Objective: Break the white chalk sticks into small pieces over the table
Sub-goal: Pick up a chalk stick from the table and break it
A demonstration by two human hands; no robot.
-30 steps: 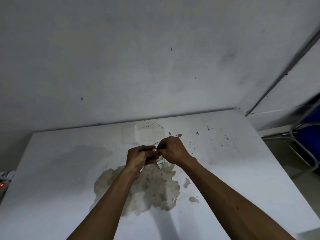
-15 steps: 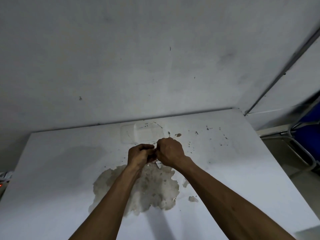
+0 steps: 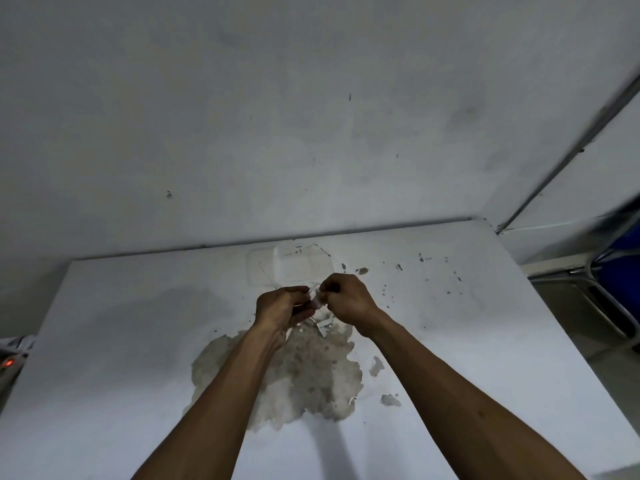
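A short white chalk stick (image 3: pixel 317 299) spans the small gap between my two hands above the middle of the white table (image 3: pixel 121 341). My left hand (image 3: pixel 280 306) pinches its left end. My right hand (image 3: pixel 346 299) pinches its right end. The fingers hide most of the stick. Small white chalk pieces (image 3: pixel 323 323) lie on the table just below the hands, at the upper edge of a worn brownish patch (image 3: pixel 304 375).
The table stands against a grey wall (image 3: pixel 311 133). A faint rectangular mark (image 3: pixel 287 268) and dark specks lie behind the hands. At the right is a blue chair with a metal frame (image 3: pixel 613 282). A device with a red light (image 3: pixel 8 362) sits at the left edge.
The hands, pressed together a second ago, have drawn slightly apart, so the chalk between the fingertips now shows. Both arms stay over the same spot.
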